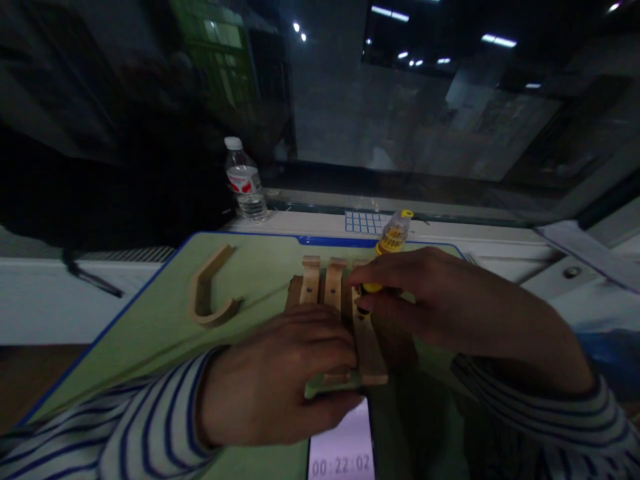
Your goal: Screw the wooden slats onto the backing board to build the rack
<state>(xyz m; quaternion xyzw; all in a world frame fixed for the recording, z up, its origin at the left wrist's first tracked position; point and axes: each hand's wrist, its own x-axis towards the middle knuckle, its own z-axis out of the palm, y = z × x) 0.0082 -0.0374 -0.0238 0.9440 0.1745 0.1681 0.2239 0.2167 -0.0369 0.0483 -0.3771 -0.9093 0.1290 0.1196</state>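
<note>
Three curved wooden hooks stand side by side on a brown wooden board (pixel 295 292): a left hook (pixel 311 270), a middle hook (pixel 333 283) and a right hook (pixel 371 357). Dark holes show in them. Across the left and middle hooks lies my left hand (pixel 290 373), its fingers curled over them and its thumb low, above a phone (pixel 341 440). My right hand (pixel 425 293) pinches a small yellow-and-black screwdriver (pixel 371 289) over the right hook, near its hole. Fingers hide the tool's tip, so contact cannot be made out.
A loose J-shaped wooden hook (pixel 200 290) lies on the green table (pixel 155 320), to the left. By the window stand a water bottle (pixel 245 183) and a small yellow-capped bottle (pixel 395 232). A blue-lined grid sheet (pixel 365 222) is on the sill. Papers (pixel 585 247) lie at right.
</note>
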